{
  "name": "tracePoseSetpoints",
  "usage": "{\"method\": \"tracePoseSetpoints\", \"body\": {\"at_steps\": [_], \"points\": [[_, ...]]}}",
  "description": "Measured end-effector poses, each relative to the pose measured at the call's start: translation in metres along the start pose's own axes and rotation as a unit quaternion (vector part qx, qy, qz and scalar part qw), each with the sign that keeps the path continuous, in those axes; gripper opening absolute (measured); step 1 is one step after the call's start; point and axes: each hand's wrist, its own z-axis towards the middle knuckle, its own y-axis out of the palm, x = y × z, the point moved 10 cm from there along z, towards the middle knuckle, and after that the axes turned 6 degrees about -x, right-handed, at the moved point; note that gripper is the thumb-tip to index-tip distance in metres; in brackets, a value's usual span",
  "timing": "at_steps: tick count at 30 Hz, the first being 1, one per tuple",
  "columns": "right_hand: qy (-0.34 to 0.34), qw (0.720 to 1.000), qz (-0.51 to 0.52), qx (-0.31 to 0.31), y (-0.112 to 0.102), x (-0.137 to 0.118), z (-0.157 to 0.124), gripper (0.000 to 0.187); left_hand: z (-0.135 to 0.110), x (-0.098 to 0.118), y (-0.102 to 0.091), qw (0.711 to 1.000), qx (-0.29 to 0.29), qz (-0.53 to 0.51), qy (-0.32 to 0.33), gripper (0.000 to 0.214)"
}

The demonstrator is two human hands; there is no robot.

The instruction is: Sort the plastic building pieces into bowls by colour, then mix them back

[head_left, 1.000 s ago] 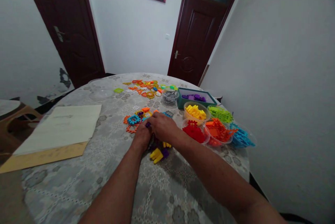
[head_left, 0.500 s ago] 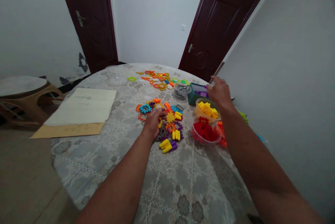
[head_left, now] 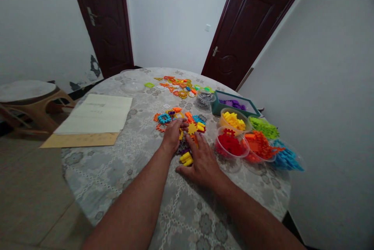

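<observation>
To the left of the bowl of red pieces, on the worktop, lies a cluster of colourful plastic pieces, with a yellow gear-shaped piece near its middle. The left hand is at the cluster's side farther from this bowl, fingers bent narrowly; if it grips something, I cannot tell. The right hand, on the side toward the bowl, has its fingers and thumb spread wide over the near pieces. Just behind the same bowl stands a bowl of yellow pieces.
</observation>
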Motion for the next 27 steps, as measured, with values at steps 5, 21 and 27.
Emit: {"method": "tracePoseSetpoints", "body": {"at_steps": [5,21,27], "points": [[0.016,0.998,-0.018,0.055,0.007,0.014,0.011,0.082,-0.003,0.001,0.003,0.999,-0.002,0.036,-0.001,0.037],[0.014,0.993,0.078,0.089,-0.004,0.027,0.023,0.049,-0.016,0.015,-0.008,0.990,0.064,0.116,0.055,0.026],[0.001,0.988,0.113,0.104,-0.006,0.027,0.022,0.039,-0.017,0.017,-0.017,0.992,0.094,0.073,0.046,0.025]]}}
